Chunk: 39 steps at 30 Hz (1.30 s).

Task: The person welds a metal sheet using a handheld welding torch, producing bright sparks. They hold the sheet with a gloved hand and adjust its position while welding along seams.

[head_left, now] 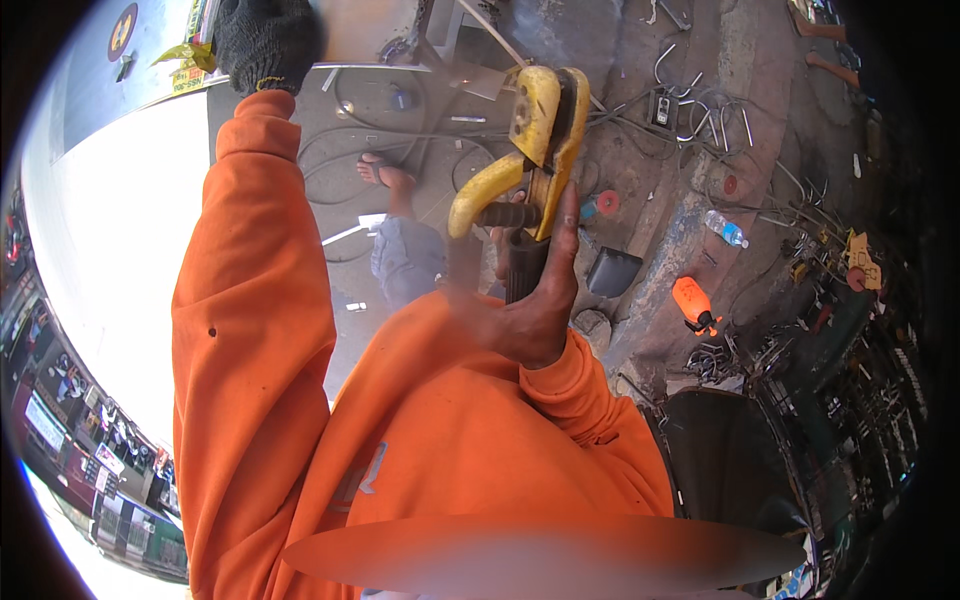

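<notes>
My right hand (545, 325), bare, is wrapped round the black handle of a yellow welding electrode holder (560, 130) in the middle of the view. Its yellow lever sticks out to the left, over a spring. From the holder's top a thin rod (492, 32) runs up and to the left. At the upper left my left hand (265, 45), in a dark grey knit glove, is curled up at the edge of a pale sheet. A crumpled yellow-green piece (190, 56) lies against the glove. The glove hides its own fingertips, so what they grip does not show.
Cables (420, 110) loop over the concrete floor around a bare foot (385, 170). To the right lie bent metal rods (715, 120), a water bottle (726, 229), an orange bottle (692, 300) and a dark box (612, 272). A broad white panel (110, 230) borders my left arm.
</notes>
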Each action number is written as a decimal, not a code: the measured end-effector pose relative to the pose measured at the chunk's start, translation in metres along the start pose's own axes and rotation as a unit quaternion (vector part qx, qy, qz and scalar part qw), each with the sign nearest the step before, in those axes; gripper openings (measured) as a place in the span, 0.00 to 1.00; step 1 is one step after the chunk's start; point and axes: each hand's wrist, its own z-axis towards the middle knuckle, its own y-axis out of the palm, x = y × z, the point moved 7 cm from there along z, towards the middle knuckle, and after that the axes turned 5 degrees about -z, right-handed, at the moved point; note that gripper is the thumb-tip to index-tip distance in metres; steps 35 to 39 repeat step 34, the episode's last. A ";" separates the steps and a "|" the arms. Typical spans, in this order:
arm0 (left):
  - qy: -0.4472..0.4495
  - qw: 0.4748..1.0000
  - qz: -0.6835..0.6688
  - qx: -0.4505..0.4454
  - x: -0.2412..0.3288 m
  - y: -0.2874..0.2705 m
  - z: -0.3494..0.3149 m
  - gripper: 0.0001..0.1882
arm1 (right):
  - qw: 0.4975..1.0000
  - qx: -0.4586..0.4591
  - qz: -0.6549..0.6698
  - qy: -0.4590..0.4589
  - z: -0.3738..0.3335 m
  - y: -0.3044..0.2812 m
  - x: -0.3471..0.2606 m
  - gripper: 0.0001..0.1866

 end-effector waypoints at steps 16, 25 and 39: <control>-0.069 0.997 -0.029 0.034 -0.008 -0.006 0.000 0.08 | 0.998 0.005 -0.057 -0.004 0.001 0.000 -0.004 0.67; -0.102 0.993 -0.055 0.033 -0.008 -0.007 0.000 0.10 | 1.000 0.004 -0.004 0.006 -0.004 0.000 0.002 0.71; -0.109 0.990 -0.077 0.048 -0.005 -0.011 0.000 0.09 | 0.996 -0.001 -0.086 0.012 -0.006 -0.002 0.004 0.70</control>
